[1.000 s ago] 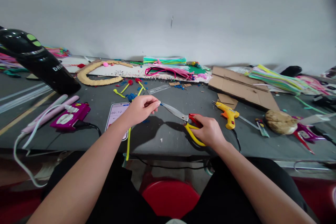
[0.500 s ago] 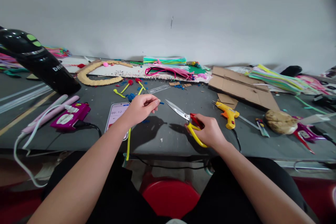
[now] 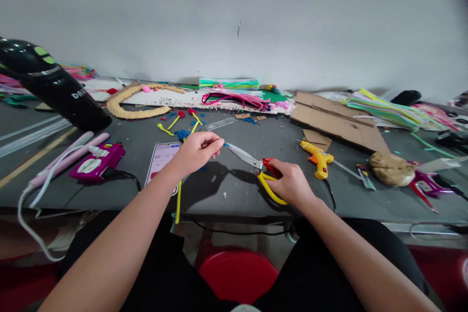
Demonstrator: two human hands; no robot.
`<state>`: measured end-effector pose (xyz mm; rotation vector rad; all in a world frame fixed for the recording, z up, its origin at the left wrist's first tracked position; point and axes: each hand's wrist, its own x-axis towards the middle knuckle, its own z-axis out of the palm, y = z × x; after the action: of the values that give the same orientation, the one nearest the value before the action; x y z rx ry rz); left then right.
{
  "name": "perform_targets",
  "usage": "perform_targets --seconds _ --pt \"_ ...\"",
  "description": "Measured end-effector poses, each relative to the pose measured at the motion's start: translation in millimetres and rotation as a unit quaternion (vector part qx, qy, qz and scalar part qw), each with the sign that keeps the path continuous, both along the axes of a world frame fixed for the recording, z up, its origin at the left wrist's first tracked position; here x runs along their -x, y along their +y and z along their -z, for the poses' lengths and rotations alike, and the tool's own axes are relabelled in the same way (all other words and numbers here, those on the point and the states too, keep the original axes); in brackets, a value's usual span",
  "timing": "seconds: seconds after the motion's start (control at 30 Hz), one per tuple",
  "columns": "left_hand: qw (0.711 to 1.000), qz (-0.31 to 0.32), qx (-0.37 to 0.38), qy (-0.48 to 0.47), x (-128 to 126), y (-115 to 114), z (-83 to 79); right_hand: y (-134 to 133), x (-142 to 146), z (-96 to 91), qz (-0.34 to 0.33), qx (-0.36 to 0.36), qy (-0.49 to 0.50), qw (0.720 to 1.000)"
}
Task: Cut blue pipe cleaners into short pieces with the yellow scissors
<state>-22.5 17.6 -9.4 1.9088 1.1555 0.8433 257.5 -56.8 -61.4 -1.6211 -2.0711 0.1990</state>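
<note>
My left hand (image 3: pixel 204 148) is closed in a pinch on a short blue pipe cleaner (image 3: pixel 226 145), of which only the end shows past the fingertips. The scissors (image 3: pixel 244 156), with one red and one yellow handle, are in my right hand (image 3: pixel 290 183), its fingers through the loops. Their blade tips are right at the blue end beside my left fingertips. Behind my left hand lie a clump of blue fuzzy bits (image 3: pixel 182 134) and yellow stems with red tops (image 3: pixel 180 114). A yellow pipe cleaner (image 3: pixel 179 202) hangs over the table edge below my left wrist.
A phone (image 3: pixel 157 156) showing a timer lies partly under my left forearm. To the right are a yellow glue gun (image 3: pixel 316 158) and cardboard (image 3: pixel 340 122). A black handheld device (image 3: pixel 54 87) and a purple box (image 3: pixel 97 162) with cables stand left. Pipe cleaner bundles (image 3: pixel 234 97) lie along the wall.
My right hand has brought the scissors slightly left, so the blade tips now reach the blue end. The blades look closer together. My left hand has hardly moved.
</note>
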Motion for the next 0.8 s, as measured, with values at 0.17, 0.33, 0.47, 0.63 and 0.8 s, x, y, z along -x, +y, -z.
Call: perform_targets --seconds 0.17,0.33,0.47,0.63,0.8 --pt "1.000 -0.002 -0.006 0.006 0.0 -0.1 0.4 0.2 -0.5 0.4 -0.001 -0.003 -0.003 1.000" --pt "1.000 -0.004 -0.001 0.004 -0.1 0.0 1.5 0.5 0.1 -0.4 0.002 0.004 -0.004 1.000" --pt "1.000 -0.004 0.004 0.001 -0.4 -0.4 1.0 0.0 0.3 -1.0 0.003 0.007 -0.001 1.000" --pt "1.000 -0.002 0.007 -0.005 -1.0 -1.0 -0.3 0.2 -0.5 -0.4 -0.002 0.008 0.003 1.000" --pt "1.000 0.000 0.006 -0.002 -1.2 -1.0 -0.7 1.4 -0.7 0.2 -0.007 0.016 0.024 1.000"
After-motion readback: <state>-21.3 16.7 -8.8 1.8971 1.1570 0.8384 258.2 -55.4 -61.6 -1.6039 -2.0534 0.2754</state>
